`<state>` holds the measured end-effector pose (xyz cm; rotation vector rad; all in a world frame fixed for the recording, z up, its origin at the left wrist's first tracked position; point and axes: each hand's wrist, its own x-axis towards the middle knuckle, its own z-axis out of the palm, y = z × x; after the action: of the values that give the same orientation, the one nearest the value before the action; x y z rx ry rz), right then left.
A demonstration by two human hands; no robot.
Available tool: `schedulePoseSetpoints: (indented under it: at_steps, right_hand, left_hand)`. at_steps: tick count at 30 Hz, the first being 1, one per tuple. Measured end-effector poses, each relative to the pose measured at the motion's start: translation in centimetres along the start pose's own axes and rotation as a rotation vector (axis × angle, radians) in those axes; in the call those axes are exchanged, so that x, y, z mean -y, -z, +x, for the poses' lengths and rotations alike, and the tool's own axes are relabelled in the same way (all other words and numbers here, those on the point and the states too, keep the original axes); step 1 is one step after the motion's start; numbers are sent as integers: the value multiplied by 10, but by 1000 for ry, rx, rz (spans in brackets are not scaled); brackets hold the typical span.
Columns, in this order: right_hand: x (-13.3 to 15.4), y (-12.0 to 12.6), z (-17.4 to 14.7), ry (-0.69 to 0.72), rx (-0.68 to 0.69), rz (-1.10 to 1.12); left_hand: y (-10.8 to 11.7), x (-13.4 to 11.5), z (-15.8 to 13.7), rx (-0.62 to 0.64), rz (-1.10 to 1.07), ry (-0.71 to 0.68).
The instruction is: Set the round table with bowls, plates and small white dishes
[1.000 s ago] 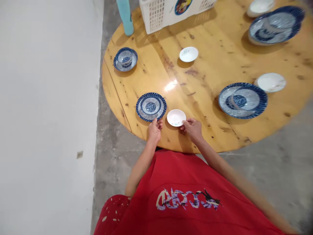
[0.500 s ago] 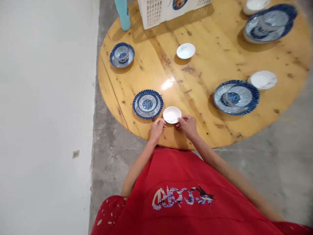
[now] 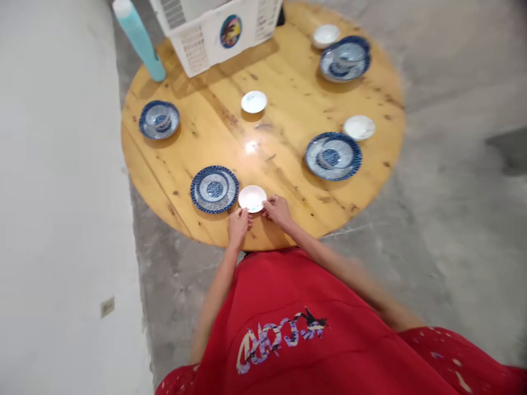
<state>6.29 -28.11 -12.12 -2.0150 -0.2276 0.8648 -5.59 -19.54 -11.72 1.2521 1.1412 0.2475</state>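
Observation:
A small white bowl [image 3: 252, 198] sits at the near edge of the round table, between my two hands. My right hand [image 3: 277, 210] pinches its right rim with thumb and fingers. At the bowl's lower left rim, my left hand [image 3: 240, 224] has its fingertips closed against the edge. Just left of the bowl lies a blue-and-white patterned plate [image 3: 200, 202] with a bowl of the same pattern [image 3: 214, 189] on it.
The round wooden table [image 3: 284, 148] also bears a small white dish [image 3: 254, 102] mid-table, blue-patterned dishes at left [image 3: 144, 127] and right [image 3: 315, 169], white bowls [image 3: 359, 127], [image 3: 326, 36] at right, a white basket [image 3: 197, 52] and a light-blue bottle [image 3: 142, 44] at the back.
My view has swung to the right and shows more of the table's far side. Both hands stay at the white bowl's rim, and its place beside the patterned plate looks almost the same.

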Motion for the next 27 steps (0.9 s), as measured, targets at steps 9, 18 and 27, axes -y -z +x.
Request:
schedulePoseSetpoints:
  at_steps: [9,18,27]
  right_hand:
    - [1,-1,2,25,-11,20]
    - [6,0,-1,37,7,33]
    - [8,6,-11,37,-4,110]
  left_hand:
    - [1,-5,1,-10,13,-52]
    - [4,-4,4,-2,-19,-41]
    - [6,6,7,5,-80,-110]
